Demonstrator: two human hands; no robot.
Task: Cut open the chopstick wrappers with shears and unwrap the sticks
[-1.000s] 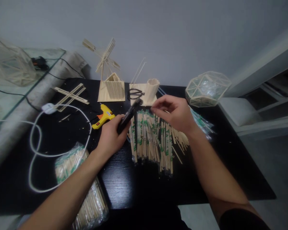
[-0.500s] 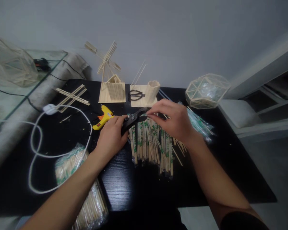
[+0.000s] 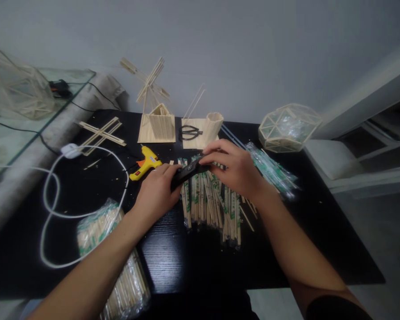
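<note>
My left hand [image 3: 158, 189] is closed around black shears [image 3: 186, 172], held above a heap of paper-and-plastic-wrapped chopsticks [image 3: 208, 202]. At the far end of the shears, the bent fingers of my right hand [image 3: 231, 166] close on the head, covering the jaws. Whether a small piece is also between those fingers I cannot make out. A yellow glue gun [image 3: 146, 163] lies just left of my left hand.
Behind stand a stick windmill model [image 3: 162, 126] and a wooden base with a stick cup [image 3: 214, 126] and black scissors [image 3: 190, 132]. A geometric stick frame [image 3: 288, 129] sits at back right. Bagged chopsticks [image 3: 130, 284] and a looped white cable [image 3: 42, 240] lie left.
My right hand has gone from a fingertip pinch at the jaws to fingers bent over the head of the shears. The blades, visible apart before, are now covered.
</note>
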